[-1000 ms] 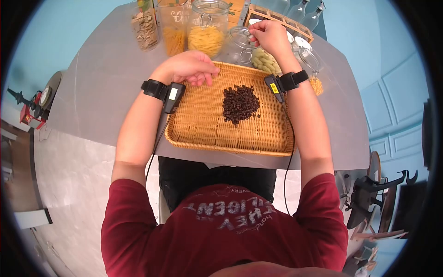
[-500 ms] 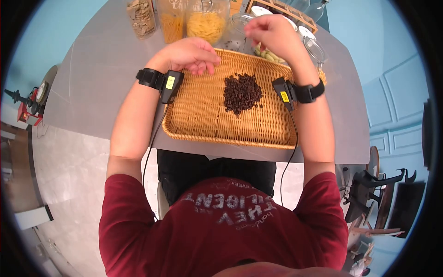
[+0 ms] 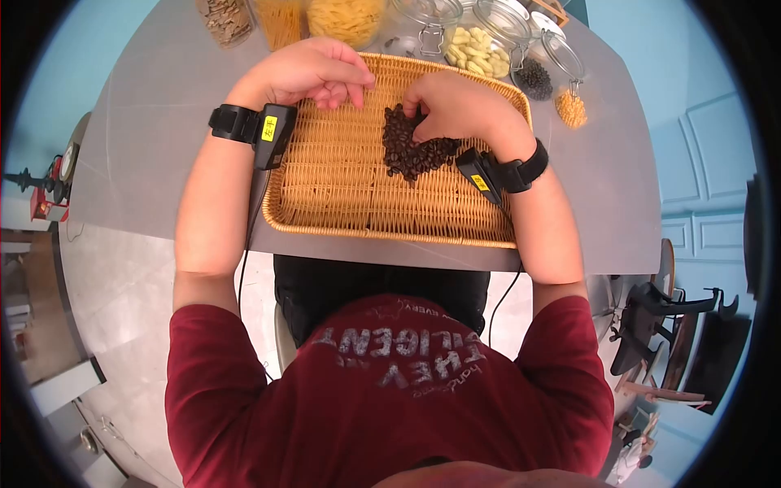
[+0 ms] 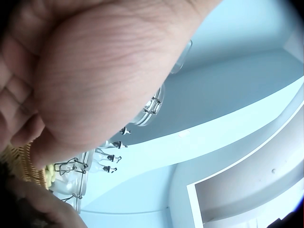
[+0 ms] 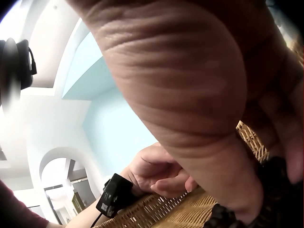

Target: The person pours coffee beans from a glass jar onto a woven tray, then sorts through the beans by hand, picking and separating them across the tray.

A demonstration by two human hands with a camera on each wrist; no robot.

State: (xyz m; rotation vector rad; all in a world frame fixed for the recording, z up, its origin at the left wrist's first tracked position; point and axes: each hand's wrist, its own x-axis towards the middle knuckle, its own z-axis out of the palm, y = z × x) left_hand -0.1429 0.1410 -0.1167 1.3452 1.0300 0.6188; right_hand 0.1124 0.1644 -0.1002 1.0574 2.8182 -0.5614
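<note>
Dark brown beans [image 3: 407, 153] lie in a heap on the floor of a wicker basket [image 3: 325, 191]. The right hand [image 3: 464, 106] reaches down onto the heap, thumb and fingers bent and touching the beans; whether any are pinched is hidden. In the right wrist view, its thumb [image 5: 232, 185] comes down beside dark beans [image 5: 275, 185]. Over the basket's back left rim is the left hand [image 3: 313, 73], fingers loosely curled with nothing in them. The left wrist view shows its palm [image 4: 95, 76] close up.
Behind the basket stand jars of yellow pasta [image 3: 346, 20], pale green pieces [image 3: 476, 53] and black grains [image 3: 533, 77]. Yellow kernels [image 3: 571, 108] are at the right. A container of brown flakes [image 3: 224, 20] stands back left.
The right hand has come down from near the jars behind the basket onto the beans. The left hand stays at the basket's back left rim. The head view has shifted.
</note>
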